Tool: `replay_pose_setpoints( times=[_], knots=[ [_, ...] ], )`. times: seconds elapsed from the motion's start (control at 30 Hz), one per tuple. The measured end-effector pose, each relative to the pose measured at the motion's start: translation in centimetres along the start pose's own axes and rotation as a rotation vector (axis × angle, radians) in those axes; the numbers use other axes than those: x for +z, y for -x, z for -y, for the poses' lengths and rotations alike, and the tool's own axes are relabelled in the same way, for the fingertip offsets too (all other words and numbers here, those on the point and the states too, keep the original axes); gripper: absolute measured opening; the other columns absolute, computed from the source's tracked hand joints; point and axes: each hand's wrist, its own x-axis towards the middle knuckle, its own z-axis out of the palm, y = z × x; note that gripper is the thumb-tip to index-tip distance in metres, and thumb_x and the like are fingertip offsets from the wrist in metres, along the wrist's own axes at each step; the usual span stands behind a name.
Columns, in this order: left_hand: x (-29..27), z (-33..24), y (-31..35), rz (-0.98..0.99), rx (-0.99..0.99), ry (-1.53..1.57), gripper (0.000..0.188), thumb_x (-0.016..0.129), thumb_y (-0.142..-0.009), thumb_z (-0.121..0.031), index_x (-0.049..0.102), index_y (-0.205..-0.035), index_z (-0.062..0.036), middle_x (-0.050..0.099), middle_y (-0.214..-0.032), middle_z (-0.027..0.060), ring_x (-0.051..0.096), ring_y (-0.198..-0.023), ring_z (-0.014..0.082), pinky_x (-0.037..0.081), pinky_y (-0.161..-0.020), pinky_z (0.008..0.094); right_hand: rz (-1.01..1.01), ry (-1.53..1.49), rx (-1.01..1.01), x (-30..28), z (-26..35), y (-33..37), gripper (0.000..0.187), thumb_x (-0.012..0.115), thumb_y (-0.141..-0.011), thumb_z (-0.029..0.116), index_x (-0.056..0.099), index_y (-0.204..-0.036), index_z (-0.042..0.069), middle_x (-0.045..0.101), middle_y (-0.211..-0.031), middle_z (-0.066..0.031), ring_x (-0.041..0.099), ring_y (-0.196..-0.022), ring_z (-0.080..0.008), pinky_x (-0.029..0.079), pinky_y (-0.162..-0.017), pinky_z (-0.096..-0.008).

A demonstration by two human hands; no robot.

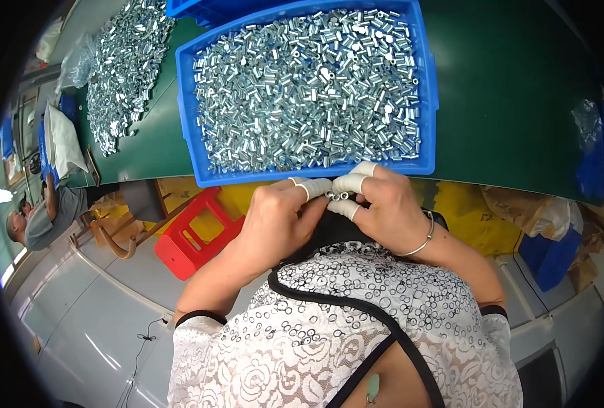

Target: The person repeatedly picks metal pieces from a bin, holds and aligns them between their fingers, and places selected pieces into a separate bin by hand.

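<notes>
Both my hands meet just in front of the near wall of a blue plastic bin [213, 178] full of small shiny metal sleeves [302, 95]. White finger cots cover several of my fingertips. My right hand [390, 207] pinches a few small metal sleeves [338, 196], their round open ends turned toward me. Close against them, my left hand [274, 216] has its fingers bent together at the same sleeves; whether it grips one is hidden behind the fingers. A metal bangle [424, 238] circles my right wrist.
Loose metal parts lie heaped [126, 71] on the green table [506, 88] left of the bin. Another blue bin [210, 9] stands behind. Below the table edge are a red plastic stool [190, 234] and yellow sacks [475, 217]. A person [50, 214] is at far left.
</notes>
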Motion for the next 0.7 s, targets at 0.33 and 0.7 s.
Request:
replay_pose_setpoints(
  times=[0.33,0.7],
  knots=[
    [-4.3,7.8,-2.5,0.325,-0.587,1.659,0.025,0.049,-0.090,-0.008,0.054,-0.111,0.0037,0.064,-0.097,0.0129,0.063,-0.077,0.0196,0.054,-0.072,0.0290,0.030,0.146,0.066,2.9,5.1,-4.8,0.024,0.074,-0.071,0.011,0.067,-0.093,0.006,0.058,-0.074,-0.0069,0.056,-0.060,-0.0185,0.047,-0.056,-0.0299],
    [-19.1,7.8,-17.5,0.098,-0.004,0.877,0.028,0.053,-0.087,-0.007,0.055,-0.113,0.0025,0.062,-0.099,0.0091,0.058,-0.080,0.0114,0.049,-0.072,0.0213,-0.261,-0.134,0.443,5.4,6.5,-5.7,0.021,0.070,-0.077,0.005,0.067,-0.098,0.003,0.064,-0.083,-0.0044,0.059,-0.071,-0.0085,0.048,-0.063,-0.0224]
  ],
)
